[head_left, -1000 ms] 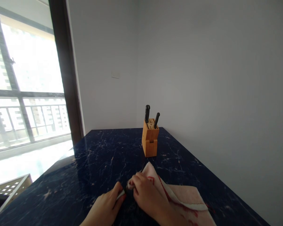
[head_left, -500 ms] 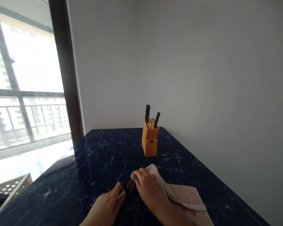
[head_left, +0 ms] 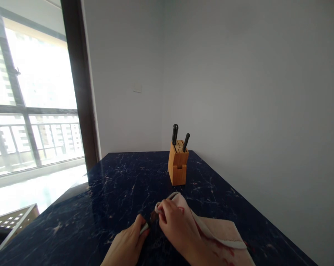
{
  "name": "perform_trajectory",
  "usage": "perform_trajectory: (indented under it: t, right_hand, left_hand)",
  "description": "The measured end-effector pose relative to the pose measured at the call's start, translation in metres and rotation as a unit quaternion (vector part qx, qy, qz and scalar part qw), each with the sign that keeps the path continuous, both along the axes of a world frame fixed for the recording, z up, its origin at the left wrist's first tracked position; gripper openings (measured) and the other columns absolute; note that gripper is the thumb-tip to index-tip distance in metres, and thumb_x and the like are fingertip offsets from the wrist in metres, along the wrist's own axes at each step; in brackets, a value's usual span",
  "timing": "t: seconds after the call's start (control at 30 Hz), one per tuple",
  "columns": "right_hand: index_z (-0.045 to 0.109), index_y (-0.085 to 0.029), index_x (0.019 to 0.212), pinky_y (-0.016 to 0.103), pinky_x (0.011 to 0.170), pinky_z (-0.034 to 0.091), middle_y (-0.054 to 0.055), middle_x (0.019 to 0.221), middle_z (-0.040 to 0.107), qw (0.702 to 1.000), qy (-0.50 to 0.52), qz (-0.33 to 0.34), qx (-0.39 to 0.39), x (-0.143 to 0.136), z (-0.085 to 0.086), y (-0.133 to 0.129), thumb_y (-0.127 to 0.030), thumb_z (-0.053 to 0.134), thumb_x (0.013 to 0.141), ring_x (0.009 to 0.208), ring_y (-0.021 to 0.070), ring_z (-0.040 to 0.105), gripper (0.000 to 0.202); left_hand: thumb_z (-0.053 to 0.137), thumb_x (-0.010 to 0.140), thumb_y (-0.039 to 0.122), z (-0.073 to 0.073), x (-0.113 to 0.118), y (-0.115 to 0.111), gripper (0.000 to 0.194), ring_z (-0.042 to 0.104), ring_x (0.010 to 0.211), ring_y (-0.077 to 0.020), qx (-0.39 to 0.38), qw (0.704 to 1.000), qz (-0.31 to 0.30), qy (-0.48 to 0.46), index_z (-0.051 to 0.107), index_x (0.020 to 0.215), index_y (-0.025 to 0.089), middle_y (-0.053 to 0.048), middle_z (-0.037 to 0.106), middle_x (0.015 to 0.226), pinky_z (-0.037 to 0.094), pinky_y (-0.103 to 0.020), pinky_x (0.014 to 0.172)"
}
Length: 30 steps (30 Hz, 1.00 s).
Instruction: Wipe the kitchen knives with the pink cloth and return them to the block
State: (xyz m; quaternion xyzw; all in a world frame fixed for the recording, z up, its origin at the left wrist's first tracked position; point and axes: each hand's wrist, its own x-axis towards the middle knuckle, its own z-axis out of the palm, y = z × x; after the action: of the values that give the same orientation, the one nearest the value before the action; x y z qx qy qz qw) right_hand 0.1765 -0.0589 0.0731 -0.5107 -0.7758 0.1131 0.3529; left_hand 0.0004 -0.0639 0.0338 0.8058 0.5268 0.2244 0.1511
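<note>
- Left hand (head_left: 126, 242) here, fingers wrapped round a pale-handled knife (head_left: 144, 228), low over the dark worktop (head_left: 128, 173).
- Right hand (head_left: 174, 223) just beside, fingers pinching a cloth (head_left: 222, 229) near the blade (head_left: 153, 217)!
- Beyond it, the wooden knife block (head_left: 178, 168) stands upright.
- And the cloth spreads out rightward.

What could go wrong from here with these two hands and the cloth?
The right hand pinches the cloth close to what looks like a blade; a slip might cut that hand. The left hand holds a pale handle, which could twist if the grip loosens.
</note>
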Motion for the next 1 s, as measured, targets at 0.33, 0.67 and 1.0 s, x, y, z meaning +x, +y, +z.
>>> perform_trajectory:
  t: [0.33,0.67,1.0]
  right_hand:
    - [0.053,-0.022,0.084,0.026,0.08,0.038,0.0,0.091,0.058,0.999,0.041,0.004,-0.007,0.001,-0.009,0.008,-0.006,0.045,0.077,0.089,0.014,0.054,0.019]
    - [0.051,-0.022,0.081,0.024,0.078,0.039,-0.001,0.089,0.059,0.997,0.066,0.044,-0.02,-0.006,-0.013,0.005,-0.009,0.047,0.077,0.087,0.0129,0.055,0.015]
    - [0.051,-0.023,0.08,0.024,0.079,0.037,-0.002,0.088,0.06,0.994,0.039,0.102,-0.032,-0.006,-0.009,-0.001,-0.008,0.046,0.078,0.087,0.0126,0.055,0.016]
  left_hand:
    - [0.033,0.09,0.031,-0.004,-0.002,0.002,0.01,0.064,0.081,-0.0182,0.02,0.999,-0.009,0.026,0.04,0.094,0.025,-0.001,0.066,0.091,0.041,-0.023,0.063]
    - [0.032,0.089,0.029,-0.001,-0.001,0.003,0.012,0.064,0.083,-0.02,0.005,0.999,-0.012,0.034,0.041,0.096,0.024,-0.003,0.067,0.093,0.042,-0.025,0.066]
    - [0.032,0.09,0.031,-0.004,-0.002,0.004,0.013,0.065,0.081,-0.0188,0.018,0.999,-0.014,0.025,0.043,0.094,0.025,-0.002,0.067,0.093,0.042,-0.023,0.064]
